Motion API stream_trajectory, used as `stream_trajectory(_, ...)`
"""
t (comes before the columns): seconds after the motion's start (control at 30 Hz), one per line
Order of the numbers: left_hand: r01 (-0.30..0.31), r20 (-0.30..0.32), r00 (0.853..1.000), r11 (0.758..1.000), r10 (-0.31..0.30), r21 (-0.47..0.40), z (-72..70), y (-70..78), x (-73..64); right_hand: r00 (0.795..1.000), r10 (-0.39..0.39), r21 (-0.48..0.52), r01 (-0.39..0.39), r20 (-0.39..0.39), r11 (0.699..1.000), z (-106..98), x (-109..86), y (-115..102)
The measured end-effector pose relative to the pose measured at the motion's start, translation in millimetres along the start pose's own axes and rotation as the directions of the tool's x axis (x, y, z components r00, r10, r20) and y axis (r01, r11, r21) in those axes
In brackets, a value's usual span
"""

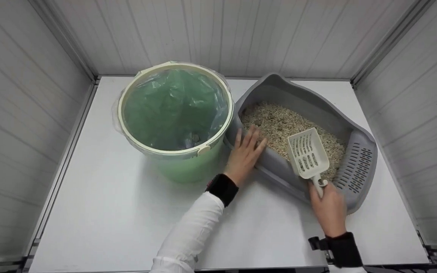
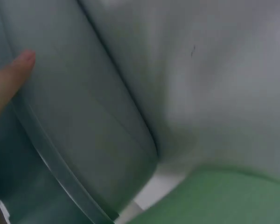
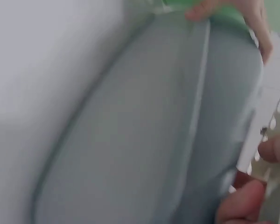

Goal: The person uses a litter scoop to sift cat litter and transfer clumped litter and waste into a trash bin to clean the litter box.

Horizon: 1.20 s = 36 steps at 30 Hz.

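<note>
A grey litter box [image 1: 340, 113] holds beige pellet litter [image 1: 279, 123]. My left hand [image 1: 243, 157] holds its near left wall, fingers over the rim and thumb [image 2: 14, 77] against the outer side. In my right hand [image 1: 330, 204] is the handle of a cream slotted litter scoop [image 1: 309, 153], raised over the near right part of the box. Dark litter shows through its slots; whether anything lies in the scoop I cannot tell. From the right wrist view, the scoop [image 3: 270, 172] shows only in part at the right edge.
Left of the box stands a green bucket [image 1: 188, 167] with a cream rim and a clear bag liner; a small dark item [image 1: 192, 138] lies inside. Both containers stand close together on a white table [image 1: 101, 197]. Pale panels [image 1: 218, 38] enclose three sides.
</note>
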<state>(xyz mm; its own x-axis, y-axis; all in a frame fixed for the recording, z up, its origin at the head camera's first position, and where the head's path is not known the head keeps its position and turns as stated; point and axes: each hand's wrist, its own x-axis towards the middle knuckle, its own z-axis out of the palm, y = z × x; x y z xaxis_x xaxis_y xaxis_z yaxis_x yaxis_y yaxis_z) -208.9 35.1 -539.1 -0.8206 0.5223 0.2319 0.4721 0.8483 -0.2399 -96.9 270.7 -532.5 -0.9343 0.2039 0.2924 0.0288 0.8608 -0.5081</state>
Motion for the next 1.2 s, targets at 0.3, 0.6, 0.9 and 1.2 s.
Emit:
stream_trajectory(0.3, 0.007, -0.137, 0.991, 0.999, -0.002, 0.037, 13.1, -14.2, 4.4, 0.993, -0.04, -0.052, 0.035, -0.107, 0.998, 28.2, -11.5, -6.5)
stream_trajectory(0.6, 0.018, -0.121, 0.993, 0.998, -0.01, 0.065, 6.2, -4.1, 10.6, 0.981, -0.152, -0.044, 0.148, -0.124, 0.988, 21.0, -2.9, 12.1)
stream_trajectory(0.9, 0.062, -0.137, 0.989, 0.995, -0.051, 0.077, -1.5, 18.9, -0.1, 0.95, -0.272, -0.045, 0.268, -0.154, 0.962, 12.7, 7.4, 43.6)
stream_trajectory(1.2, 0.108, -0.125, 0.988, 0.981, -0.089, 0.16, -12.3, 51.5, -17.1, 0.956, -0.27, -0.018, 0.27, -0.111, 0.963, -1.0, 18.3, 74.5)
